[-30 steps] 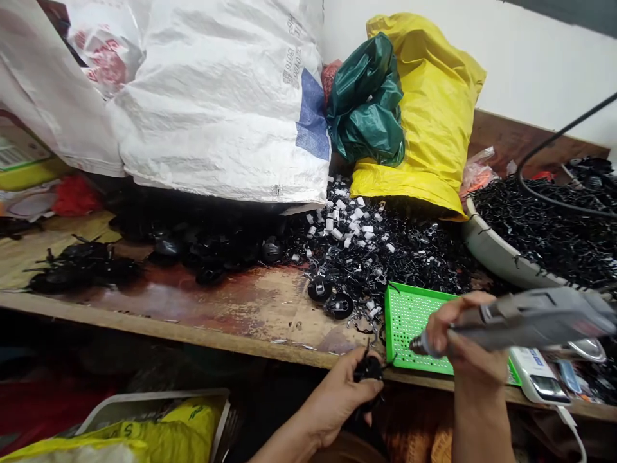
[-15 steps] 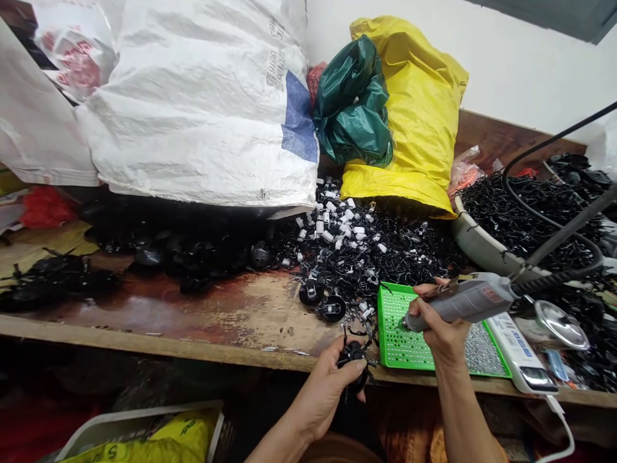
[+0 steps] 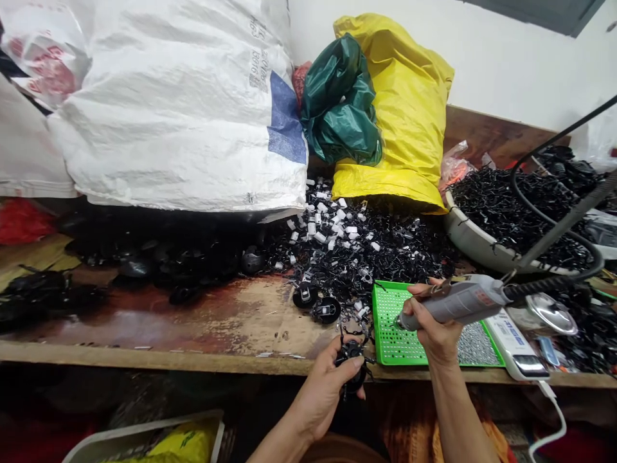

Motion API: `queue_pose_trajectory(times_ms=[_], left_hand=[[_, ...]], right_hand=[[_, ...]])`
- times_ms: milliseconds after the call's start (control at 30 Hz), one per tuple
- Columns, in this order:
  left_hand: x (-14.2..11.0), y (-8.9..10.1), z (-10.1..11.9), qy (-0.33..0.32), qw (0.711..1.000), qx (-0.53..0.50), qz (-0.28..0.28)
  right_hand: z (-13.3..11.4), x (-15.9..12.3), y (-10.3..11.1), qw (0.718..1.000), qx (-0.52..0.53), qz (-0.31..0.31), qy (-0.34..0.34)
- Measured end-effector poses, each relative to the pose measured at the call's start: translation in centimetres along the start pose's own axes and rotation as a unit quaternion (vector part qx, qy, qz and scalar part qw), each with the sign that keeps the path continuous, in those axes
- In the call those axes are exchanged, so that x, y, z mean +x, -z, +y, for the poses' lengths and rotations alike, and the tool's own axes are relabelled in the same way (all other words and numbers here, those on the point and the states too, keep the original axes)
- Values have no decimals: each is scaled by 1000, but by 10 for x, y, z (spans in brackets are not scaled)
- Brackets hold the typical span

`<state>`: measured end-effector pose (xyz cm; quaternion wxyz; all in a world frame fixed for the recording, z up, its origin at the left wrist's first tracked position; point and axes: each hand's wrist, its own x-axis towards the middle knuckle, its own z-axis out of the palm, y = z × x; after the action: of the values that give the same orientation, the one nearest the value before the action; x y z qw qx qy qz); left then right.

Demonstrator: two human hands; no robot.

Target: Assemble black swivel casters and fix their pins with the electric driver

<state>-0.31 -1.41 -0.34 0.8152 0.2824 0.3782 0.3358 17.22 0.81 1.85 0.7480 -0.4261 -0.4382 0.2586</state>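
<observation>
My left hand [image 3: 324, 389] is closed on a small black plastic part [image 3: 353, 360] at the front edge of the wooden bench [image 3: 226, 321]. My right hand [image 3: 432, 325] grips a grey electric screwdriver [image 3: 463, 302], tip pointing left over a green perforated tray [image 3: 396, 321]. Its black cable [image 3: 554, 212] loops up to the right. A heap of small black and white plastic pieces [image 3: 357, 247] lies just behind the tray, with two round black parts [image 3: 318, 303] at its near edge.
Big white woven sack [image 3: 164, 109], green bag [image 3: 340, 106] and yellow bag [image 3: 409, 109] stand at the back. A white basin [image 3: 475, 241] of black parts is at right. A small scale [image 3: 518, 347] sits right of the tray. More black parts [image 3: 43, 296] lie at left.
The right hand brought the screwdriver down and leftward, over the green tray. The left hand rose slightly with the black part toward the bench edge. The view shifted to the right.
</observation>
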Motion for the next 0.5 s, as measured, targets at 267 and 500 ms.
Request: queue_pose_trajectory(times_ms=[267,500], left_hand=[[4,-2,8,24,999,26,31],[23,-1,17,-25,990,126,51]], right_hand=[[-11,1,-2,999,-6,33,19],[-37,-7,-5,998,5,27,62]])
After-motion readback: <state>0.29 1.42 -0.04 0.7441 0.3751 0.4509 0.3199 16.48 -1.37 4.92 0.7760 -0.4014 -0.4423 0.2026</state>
